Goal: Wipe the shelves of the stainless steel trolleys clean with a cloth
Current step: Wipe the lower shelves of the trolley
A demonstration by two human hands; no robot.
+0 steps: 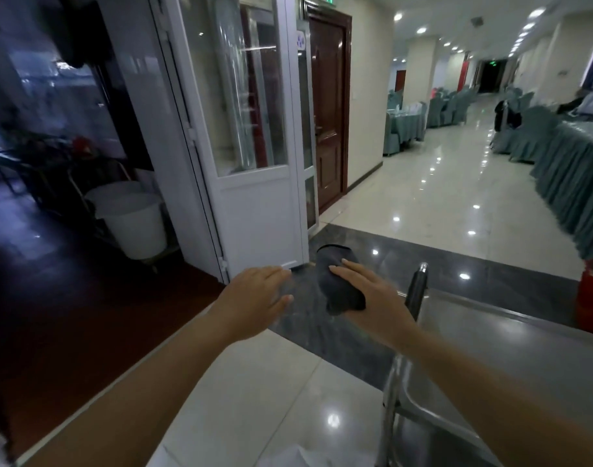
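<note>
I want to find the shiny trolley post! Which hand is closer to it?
Right. The right hand, holding the dark cloth, is just left of the trolley post. The left hand is open, farther left, past the cloth.

The trolley's top shelf (484, 335) lies bare and open to reach; its upright corner post (417, 288) blocks the near-left corner.

Pale glossy floor tiles (440, 197) mirror a row of round ceiling lights (422, 30), and a dark marble strip (457, 261) crosses the floor. A white glazed door (254, 163) stands open beside a brown wooden door (329, 112). In the dim room on the left sit white buckets (133, 220). Tables draped in grey-green cloth (571, 170) line the long hall on the right.
</note>
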